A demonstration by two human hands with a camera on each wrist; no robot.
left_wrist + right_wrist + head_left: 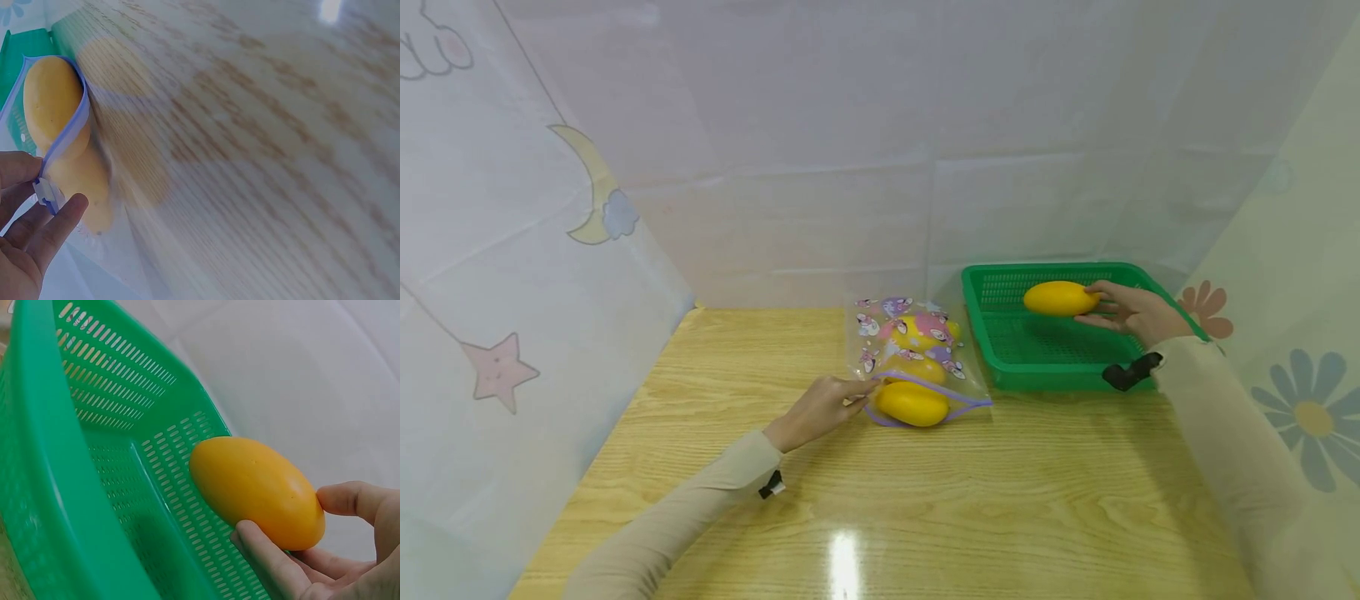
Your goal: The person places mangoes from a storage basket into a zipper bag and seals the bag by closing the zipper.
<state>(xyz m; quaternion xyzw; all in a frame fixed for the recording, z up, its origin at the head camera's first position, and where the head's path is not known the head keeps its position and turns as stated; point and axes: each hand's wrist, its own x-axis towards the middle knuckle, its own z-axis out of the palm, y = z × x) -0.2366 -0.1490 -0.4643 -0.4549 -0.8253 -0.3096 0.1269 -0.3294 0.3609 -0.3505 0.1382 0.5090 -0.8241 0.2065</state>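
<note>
My right hand (1138, 312) holds a yellow mango (1054, 298) by one end, over the green basket (1000, 377); the right wrist view shows thumb and fingers on the mango (256, 487). To the left of the basket, a clear zip bag (867, 327) with pink and purple cartoon prints lies on the table. My left hand (822, 408) pinches the left end of its purple-edged mouth, beside the white slider (44, 192). Just inside the gaping mouth lies a mango (914, 405). More yellow fruit (917, 332) shows through the printed film, partly hidden.
The basket stands at the back right of the wooden table (880, 500), close to the back wall sheet (820, 225). Its slotted walls and raised rim surround the space under my right hand. A patterned sheet (1262, 333) hangs along the right side.
</note>
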